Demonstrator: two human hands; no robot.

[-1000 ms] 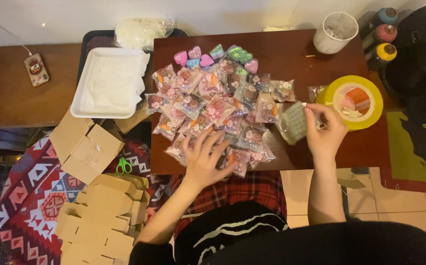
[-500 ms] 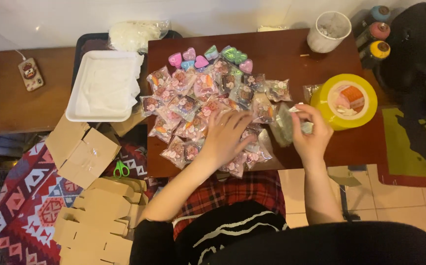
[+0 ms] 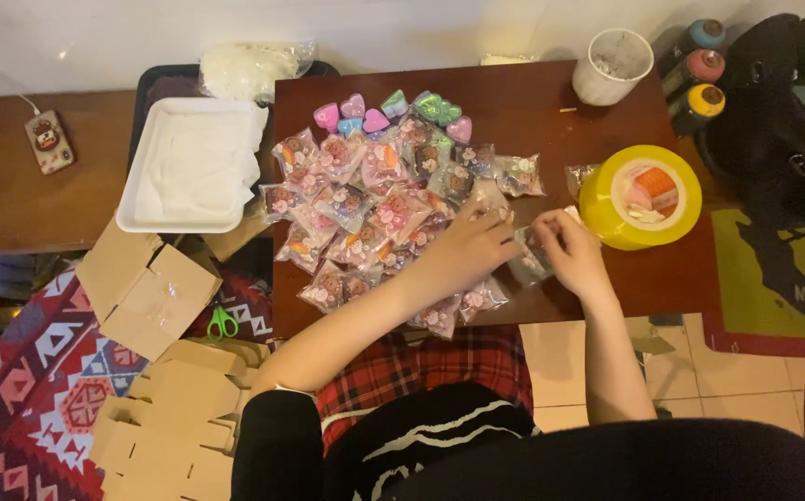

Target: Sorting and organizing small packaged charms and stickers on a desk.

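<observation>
Both hands, left hand (image 3: 467, 249) and right hand (image 3: 569, 252), pinch one clear packet (image 3: 530, 264) beside the packet pile (image 3: 374, 199), near yellow tape roll (image 3: 641, 197).

Bare table (image 3: 523, 111) lies open behind the packet heap (image 3: 374, 199); a yellow tape roll (image 3: 641, 196) blocks the right.

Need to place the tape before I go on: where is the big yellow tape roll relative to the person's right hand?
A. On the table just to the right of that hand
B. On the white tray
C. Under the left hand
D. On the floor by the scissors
A: the yellow tape roll lies on the dark wooden table, just right of the right hand.
</observation>
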